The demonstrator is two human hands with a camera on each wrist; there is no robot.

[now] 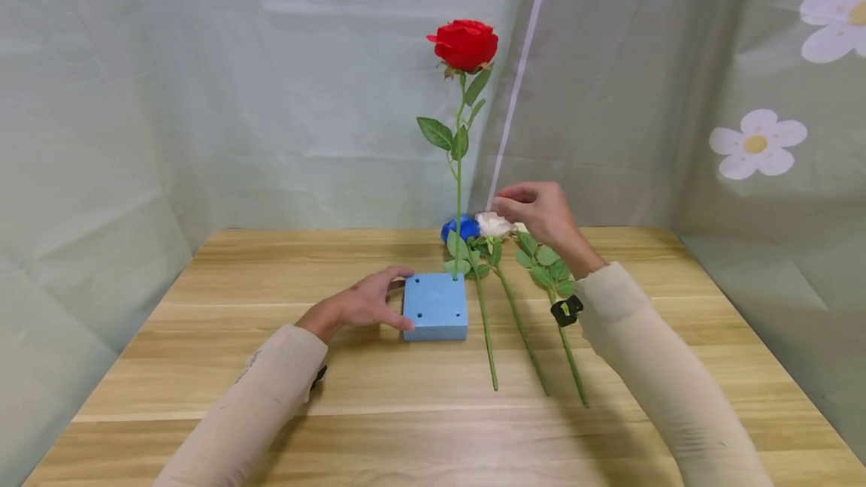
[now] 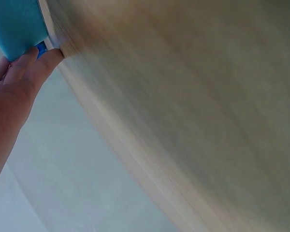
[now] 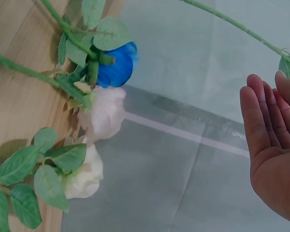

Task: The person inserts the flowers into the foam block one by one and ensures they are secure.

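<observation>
A light-blue square block (image 1: 435, 299) with small holes in its top lies on the wooden table. Upright in its back right hole stands an artificial red rose (image 1: 465, 46) on a green stem. My left hand (image 1: 368, 297) holds the block at its left side, thumb at the front corner and fingers at the back one; the left wrist view also shows those fingers (image 2: 26, 70) against the block (image 2: 17, 24). Raised right of the rose stem, my right hand (image 1: 537, 209) holds nothing. In the right wrist view its fingers (image 3: 255, 116) are fairly straight, apart from the stem.
Right of the block lie a blue rose (image 3: 117, 65), a pale pink rose (image 3: 104, 111) and a cream rose (image 3: 84, 176), blooms at the table's back edge and stems toward me. A grey-green curtain (image 1: 338, 96) hangs behind the table (image 1: 223, 307).
</observation>
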